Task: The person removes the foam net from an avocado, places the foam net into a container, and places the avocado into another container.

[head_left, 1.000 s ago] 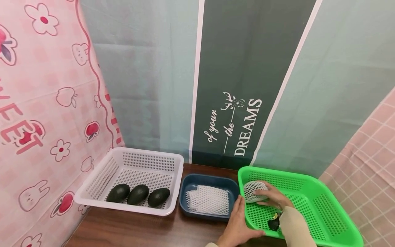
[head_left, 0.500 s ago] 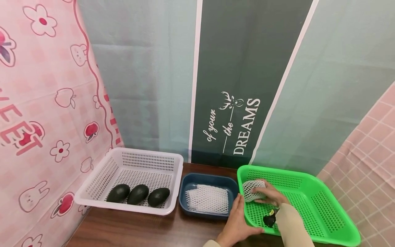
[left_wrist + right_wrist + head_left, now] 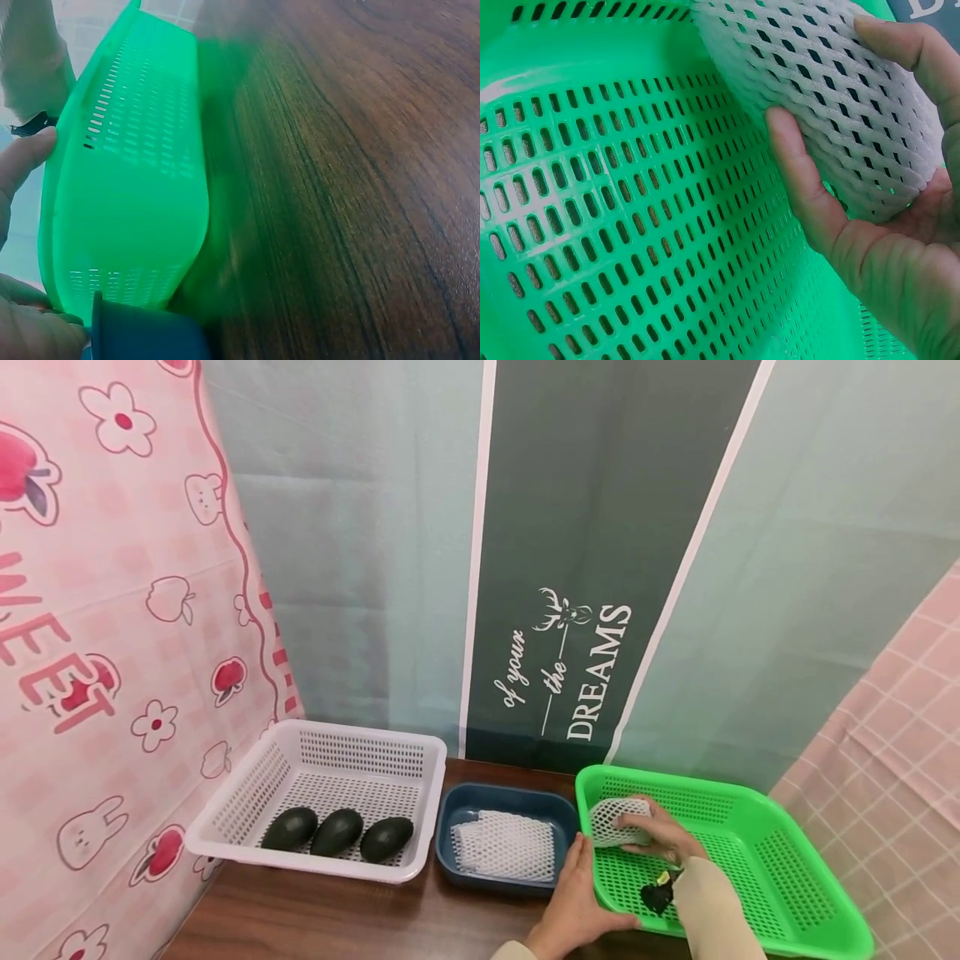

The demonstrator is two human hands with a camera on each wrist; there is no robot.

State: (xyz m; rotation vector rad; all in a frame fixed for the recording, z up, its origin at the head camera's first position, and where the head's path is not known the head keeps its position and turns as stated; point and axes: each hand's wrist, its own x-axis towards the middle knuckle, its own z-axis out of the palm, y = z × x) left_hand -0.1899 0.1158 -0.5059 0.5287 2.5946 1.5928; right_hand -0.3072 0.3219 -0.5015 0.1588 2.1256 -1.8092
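My right hand (image 3: 660,831) grips an avocado-sized dark fruit in a white foam net sleeve (image 3: 615,822), inside the green basket (image 3: 750,852) at its left end. Through the mesh in the right wrist view, dark skin shows; thumb and fingers lie on either side of the foam net (image 3: 832,90). With straight fingers and the thumb spread apart, my left hand (image 3: 573,902) rests against the green basket's near left corner. The left wrist view shows its thumb (image 3: 34,154) touching the basket's rim (image 3: 56,195), with the other fingers lower down beside the blue tray (image 3: 150,334).
Three dark green avocados (image 3: 337,832) lie in a white basket (image 3: 427,827) at the left. Between the baskets, the blue tray (image 3: 457,877) holds white foam net sleeves (image 3: 510,847). A black strap-like piece (image 3: 657,896) shows at the right wrist. Hanging cloths close off the back and sides.
The right hand keeps hold of the netted fruit and shifts only slightly. The left hand stays at the basket's corner. The head view has moved a little.
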